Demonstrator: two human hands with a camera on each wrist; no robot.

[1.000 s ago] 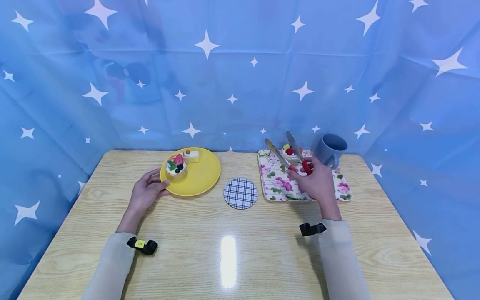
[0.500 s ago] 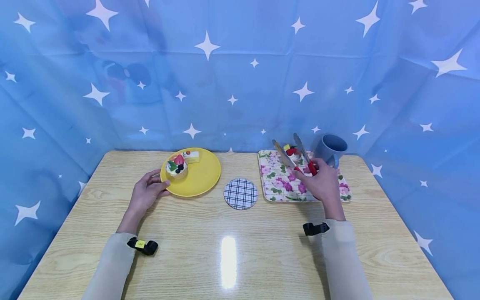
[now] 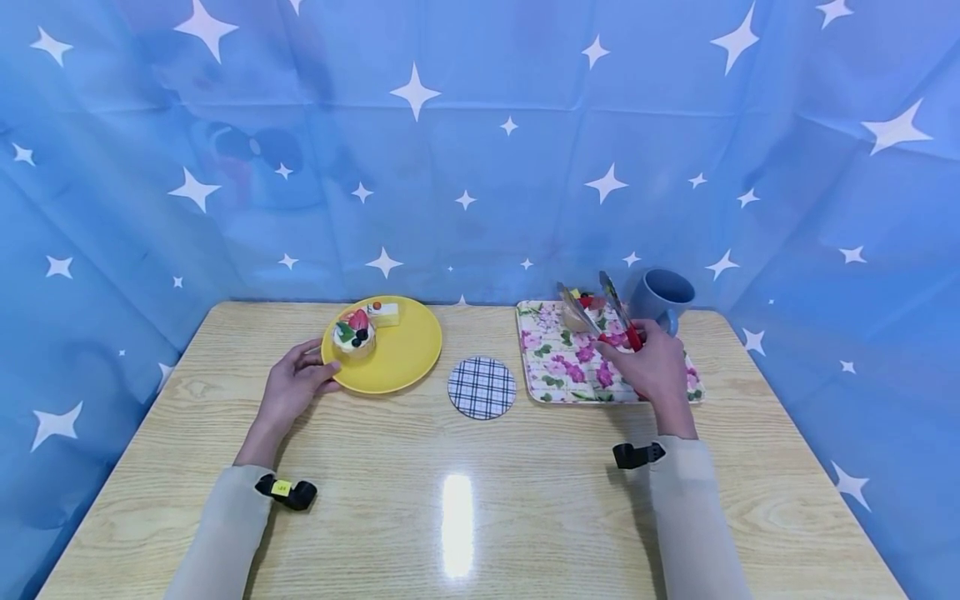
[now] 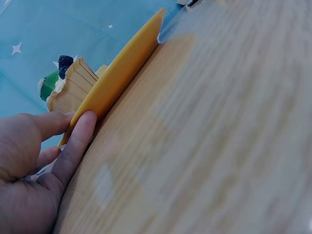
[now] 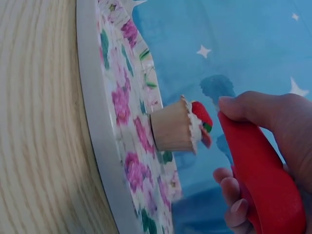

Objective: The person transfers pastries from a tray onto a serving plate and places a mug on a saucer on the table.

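At the left side of the tabletop (image 3: 390,500), the person's left hand (image 3: 294,385) pinches the near-left rim of a yellow plate (image 3: 405,358) between thumb and fingers. The plate bears a berry-topped cupcake (image 3: 356,343), close to the hand, and a small cake slice (image 3: 386,315) at the far rim.

On the right, the right hand (image 3: 651,362) grips the red handles of the tongs (image 5: 261,180), thumb on one handle, fingers curled at the other. The tong arms stand spread over a floral tray (image 3: 542,367), their ends near a strawberry-topped cupcake (image 5: 173,127) seated upright at the tray's far edge. Contact between tongs and that cupcake cannot be determined.

Edges: the tray has a raised rim, and a blue mug (image 3: 651,302) at its far right corner sits just beside the right hand, limiting room on that side. A checked coaster (image 3: 482,388) lies between plate and tray, touching neither. Bare wood extends from all three to the near side. A starred curtain (image 3: 450,133) bounds the far edge.
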